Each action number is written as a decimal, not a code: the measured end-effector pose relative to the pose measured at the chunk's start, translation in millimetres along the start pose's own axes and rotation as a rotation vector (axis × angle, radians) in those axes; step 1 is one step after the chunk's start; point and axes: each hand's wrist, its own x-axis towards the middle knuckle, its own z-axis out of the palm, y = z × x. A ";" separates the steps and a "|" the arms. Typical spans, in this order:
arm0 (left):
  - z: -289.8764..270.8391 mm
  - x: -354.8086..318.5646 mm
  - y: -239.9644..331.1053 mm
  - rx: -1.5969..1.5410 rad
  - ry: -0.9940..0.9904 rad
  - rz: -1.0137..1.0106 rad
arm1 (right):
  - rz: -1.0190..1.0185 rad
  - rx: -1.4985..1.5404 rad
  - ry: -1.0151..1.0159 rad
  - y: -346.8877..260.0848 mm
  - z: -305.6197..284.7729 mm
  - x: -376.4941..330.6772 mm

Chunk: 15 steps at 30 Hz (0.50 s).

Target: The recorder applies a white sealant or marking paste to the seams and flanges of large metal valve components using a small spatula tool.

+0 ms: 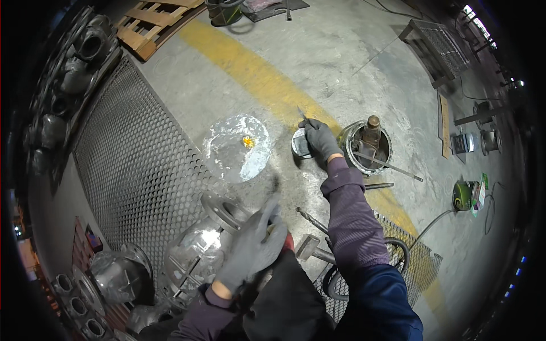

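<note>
My right hand (322,139), in a grey glove, is closed round a thin tool (301,112) whose slim end sticks out past the fingers; its kind does not show. Just under that hand stands a small round can (300,149) with a pale rim, partly covered by the fingers. My left hand (253,250), also gloved, is held above my lap with its fingers curled; what is in them, if anything, is hidden. Beside it lies a large metal valve body (196,244) with a round flange (219,207).
A flat disc (227,150) smeared with pale paste and a yellow dab lies on the floor. To the right, a bucket (388,149) holds a bottle (371,135). A hammer (310,248) and drill bit (311,219) lie nearer. Perforated sheet (133,131) spreads leftward.
</note>
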 end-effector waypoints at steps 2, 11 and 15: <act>16.6 29.2 -6.0 0.028 -0.079 -0.033 | 0.016 0.034 -0.050 15.2 -3.9 6.9; 61.6 108.6 -51.9 0.621 -0.186 -0.242 | 0.130 0.108 -0.399 5.8 0.8 -80.3; 88.8 121.5 -76.8 0.807 -0.146 -0.119 | 0.186 0.773 -0.020 38.9 11.4 -113.8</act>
